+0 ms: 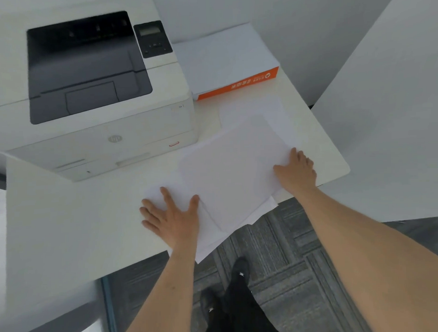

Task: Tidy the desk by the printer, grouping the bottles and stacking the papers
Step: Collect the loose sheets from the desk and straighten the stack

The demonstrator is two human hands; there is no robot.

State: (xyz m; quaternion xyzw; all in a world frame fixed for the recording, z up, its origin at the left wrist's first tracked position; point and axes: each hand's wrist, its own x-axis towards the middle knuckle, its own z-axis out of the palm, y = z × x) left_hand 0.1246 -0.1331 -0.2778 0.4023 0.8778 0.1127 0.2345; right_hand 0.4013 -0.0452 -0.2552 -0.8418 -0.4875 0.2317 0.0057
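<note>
One printer [91, 95], one paper ream [230, 66], perhaps four loose sheets [233, 165].

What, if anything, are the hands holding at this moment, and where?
Nothing is gripped: the left hand and right hand press flat on opposite ends of the loose papers.

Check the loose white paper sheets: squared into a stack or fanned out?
Fanned out: the loose white paper sheets overlap askew, corners overhanging the white desk edge.
</note>
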